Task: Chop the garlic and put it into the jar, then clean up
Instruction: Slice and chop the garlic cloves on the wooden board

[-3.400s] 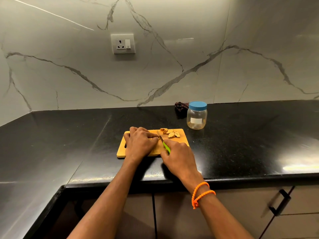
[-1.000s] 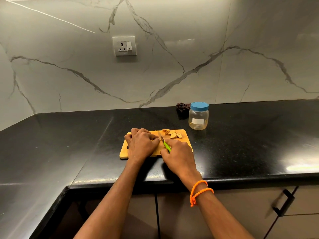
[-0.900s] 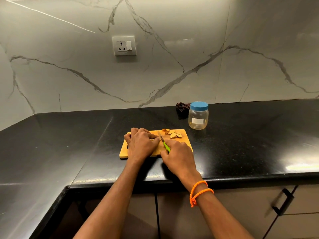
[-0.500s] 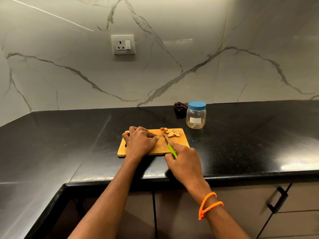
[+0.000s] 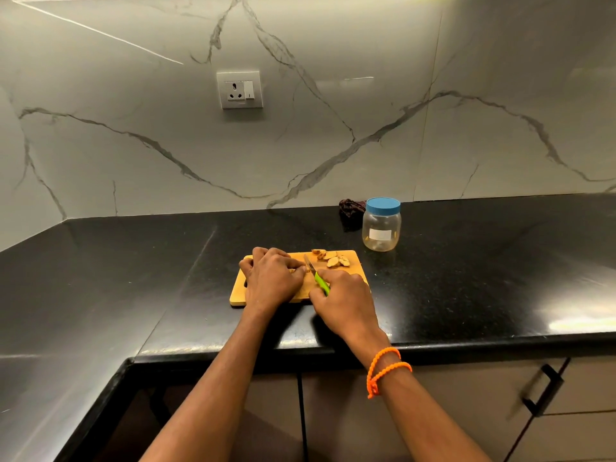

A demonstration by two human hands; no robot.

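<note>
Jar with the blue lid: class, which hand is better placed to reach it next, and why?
Probably the right hand: the jar stands beyond the board's right end. That hand grips the knife, though.

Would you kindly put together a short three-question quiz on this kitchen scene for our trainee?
1. True or false: the jar has its blue lid on.
2. Which hand has its grip on the green-handled knife?
3. Where do the cut garlic pieces lie on the cutting board: A) far right corner, B) near left corner, C) off the board?

Key: 1 true. 2 the right hand; the left hand steadies the piece being cut. 3 A.
</note>
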